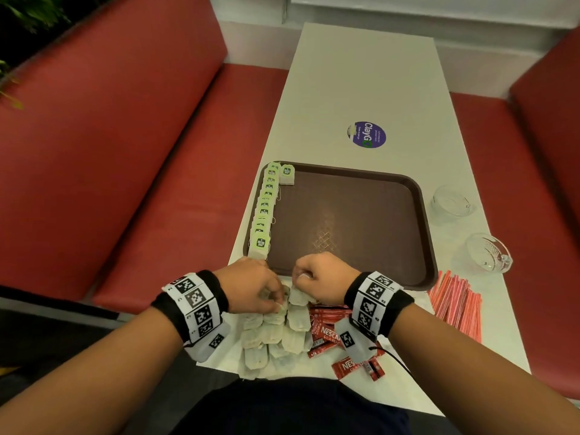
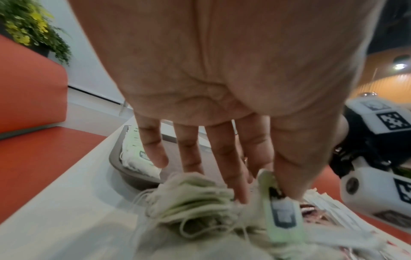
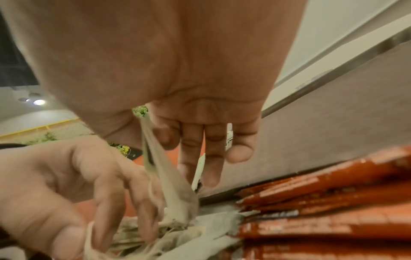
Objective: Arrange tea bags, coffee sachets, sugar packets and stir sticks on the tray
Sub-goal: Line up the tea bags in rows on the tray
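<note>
Both grips busy at the near edge of the white counter (image 1: 361,89).
Your left hand (image 1: 251,285) rests on the heap of pale paper tea bags (image 1: 276,334), its grip pinching one green paper tag (image 2: 282,211). Your right hand (image 1: 320,277) grips a single tea bag (image 3: 169,176), pulled taut above the heap. A row of green-tagged tea bags (image 1: 265,211) lines the brown plastic tray (image 1: 361,215) at its left rim. Red coffee sachets (image 1: 326,334) lie just right of the heap.

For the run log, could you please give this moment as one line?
left hand: pinches tea bag tag | right hand: holds tea bag | tray: tea bag row along left edge | coffee sachets: off tray
</note>
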A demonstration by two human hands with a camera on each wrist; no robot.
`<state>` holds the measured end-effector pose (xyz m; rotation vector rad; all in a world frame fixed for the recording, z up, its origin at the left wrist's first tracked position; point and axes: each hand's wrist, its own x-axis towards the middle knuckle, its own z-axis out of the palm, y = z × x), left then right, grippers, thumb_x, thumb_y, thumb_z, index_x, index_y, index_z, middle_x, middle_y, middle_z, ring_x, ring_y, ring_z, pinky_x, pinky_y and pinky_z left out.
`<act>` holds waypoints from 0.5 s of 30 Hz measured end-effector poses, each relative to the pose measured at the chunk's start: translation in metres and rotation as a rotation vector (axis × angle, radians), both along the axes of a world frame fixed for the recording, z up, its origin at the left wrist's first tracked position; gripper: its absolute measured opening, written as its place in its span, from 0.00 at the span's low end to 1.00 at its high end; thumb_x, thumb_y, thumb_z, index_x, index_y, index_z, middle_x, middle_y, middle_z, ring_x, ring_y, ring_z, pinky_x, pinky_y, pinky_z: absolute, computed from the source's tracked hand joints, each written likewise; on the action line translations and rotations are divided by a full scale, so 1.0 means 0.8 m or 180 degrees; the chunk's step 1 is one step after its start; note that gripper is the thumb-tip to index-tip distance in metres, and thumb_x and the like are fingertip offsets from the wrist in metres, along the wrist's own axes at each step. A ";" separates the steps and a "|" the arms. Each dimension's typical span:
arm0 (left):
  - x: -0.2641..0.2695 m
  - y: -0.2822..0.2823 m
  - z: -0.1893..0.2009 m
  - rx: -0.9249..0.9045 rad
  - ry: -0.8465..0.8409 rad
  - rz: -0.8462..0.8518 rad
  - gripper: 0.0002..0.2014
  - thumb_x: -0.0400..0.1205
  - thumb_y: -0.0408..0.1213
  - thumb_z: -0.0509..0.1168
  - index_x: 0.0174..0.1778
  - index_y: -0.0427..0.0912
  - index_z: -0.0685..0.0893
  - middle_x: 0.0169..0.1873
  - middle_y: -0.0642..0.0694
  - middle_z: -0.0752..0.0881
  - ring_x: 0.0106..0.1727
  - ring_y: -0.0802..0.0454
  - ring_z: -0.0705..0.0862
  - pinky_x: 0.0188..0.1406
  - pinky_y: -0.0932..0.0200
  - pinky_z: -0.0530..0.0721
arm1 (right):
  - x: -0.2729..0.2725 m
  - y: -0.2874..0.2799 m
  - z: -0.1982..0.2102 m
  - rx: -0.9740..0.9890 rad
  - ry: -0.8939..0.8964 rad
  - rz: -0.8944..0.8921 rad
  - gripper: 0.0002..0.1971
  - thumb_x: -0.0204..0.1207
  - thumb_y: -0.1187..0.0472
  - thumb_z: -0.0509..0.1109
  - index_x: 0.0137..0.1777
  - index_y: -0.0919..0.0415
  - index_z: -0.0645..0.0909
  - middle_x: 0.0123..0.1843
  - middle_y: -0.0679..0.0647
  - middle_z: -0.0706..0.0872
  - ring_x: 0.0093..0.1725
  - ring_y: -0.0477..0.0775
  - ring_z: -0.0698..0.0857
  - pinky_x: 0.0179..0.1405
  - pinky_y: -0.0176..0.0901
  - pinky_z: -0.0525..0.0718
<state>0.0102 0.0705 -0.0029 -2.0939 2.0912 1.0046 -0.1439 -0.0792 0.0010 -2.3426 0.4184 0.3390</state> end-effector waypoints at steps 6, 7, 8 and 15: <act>0.003 -0.007 0.015 -0.0600 0.0325 0.0574 0.08 0.84 0.51 0.66 0.54 0.57 0.88 0.45 0.59 0.89 0.45 0.63 0.83 0.48 0.58 0.81 | 0.000 -0.004 0.001 0.0229 -0.0340 -0.0364 0.13 0.82 0.63 0.65 0.36 0.67 0.75 0.27 0.43 0.77 0.25 0.41 0.72 0.29 0.39 0.70; 0.004 -0.010 0.018 -0.0740 0.0353 0.0645 0.07 0.85 0.50 0.66 0.54 0.56 0.88 0.43 0.58 0.89 0.43 0.64 0.82 0.45 0.61 0.80 | 0.001 -0.006 0.001 0.0229 -0.0380 -0.0402 0.14 0.83 0.61 0.65 0.36 0.65 0.73 0.28 0.46 0.76 0.27 0.42 0.70 0.31 0.44 0.71; 0.006 -0.013 0.021 -0.0843 0.0376 0.0727 0.07 0.85 0.49 0.66 0.53 0.56 0.88 0.41 0.58 0.89 0.40 0.65 0.82 0.42 0.63 0.78 | 0.002 -0.009 0.001 0.0234 -0.0396 -0.0435 0.15 0.83 0.59 0.65 0.35 0.62 0.71 0.29 0.48 0.76 0.29 0.46 0.71 0.33 0.46 0.73; 0.018 -0.035 0.046 -0.1278 0.0400 0.0924 0.05 0.85 0.45 0.67 0.52 0.54 0.88 0.35 0.60 0.85 0.36 0.67 0.80 0.39 0.64 0.77 | 0.010 -0.016 0.008 0.0666 -0.0685 -0.0417 0.10 0.72 0.52 0.70 0.52 0.47 0.75 0.38 0.48 0.85 0.38 0.48 0.82 0.40 0.47 0.81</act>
